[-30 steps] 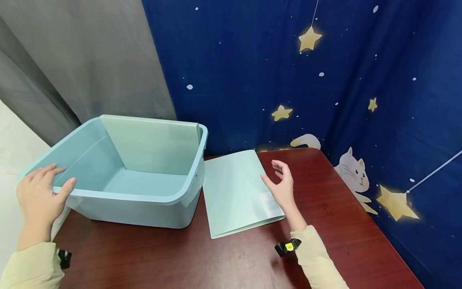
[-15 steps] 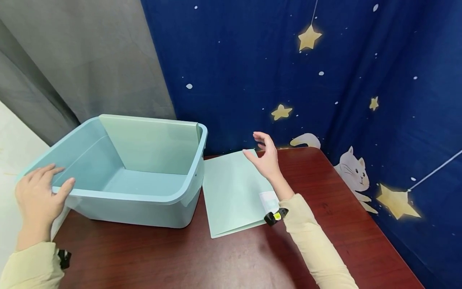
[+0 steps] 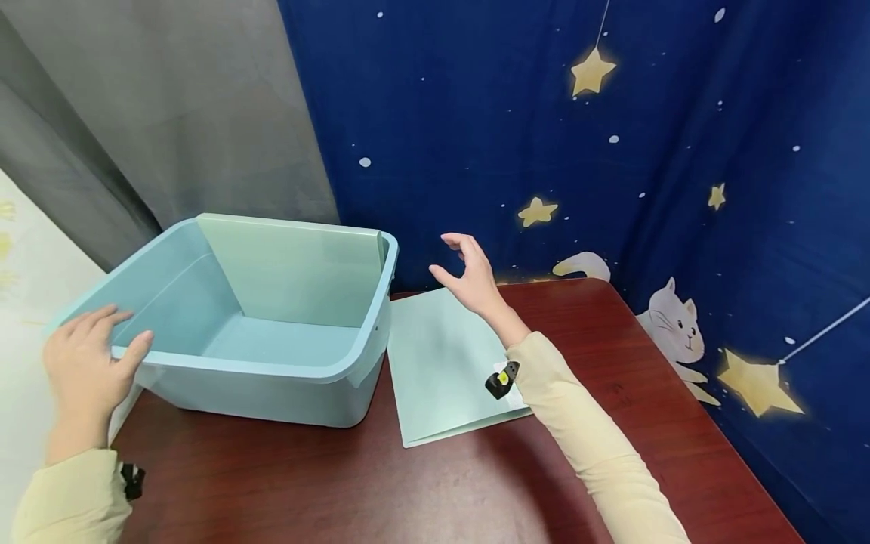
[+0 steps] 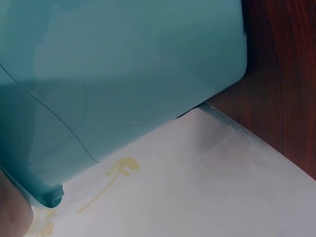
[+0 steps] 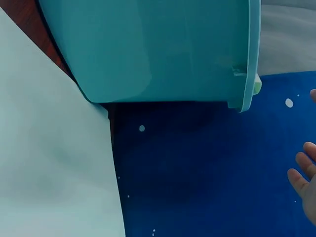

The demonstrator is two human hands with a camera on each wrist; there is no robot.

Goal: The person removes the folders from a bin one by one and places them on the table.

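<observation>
A light blue plastic storage bin [image 3: 272, 369] stands on the left of the table. My left hand [image 3: 90, 374] rests at its front left corner, fingers reaching over the rim and thumb spread; the left wrist view has only a bit of that hand [image 4: 12, 210]. Inside the bin, a pale green file folder [image 3: 299, 272] stands upright against the back wall. Another pale green folder [image 3: 442, 370] with a white label lies on the table beside the bin. My right hand [image 3: 470, 278] hovers over its far edge, holding nothing, thumb and fingers apart.
The dark red wooden table [image 3: 319, 483] ends at a blue star-patterned curtain [image 3: 462, 128] behind and to the right. A grey curtain [image 3: 204, 113] hangs behind the bin. To the left is a white surface with yellow prints [image 4: 237, 197].
My right hand has moved left and away from me, from the folder's right side to above its far edge. The left hand stays at the bin's corner. The head view has shifted slightly.
</observation>
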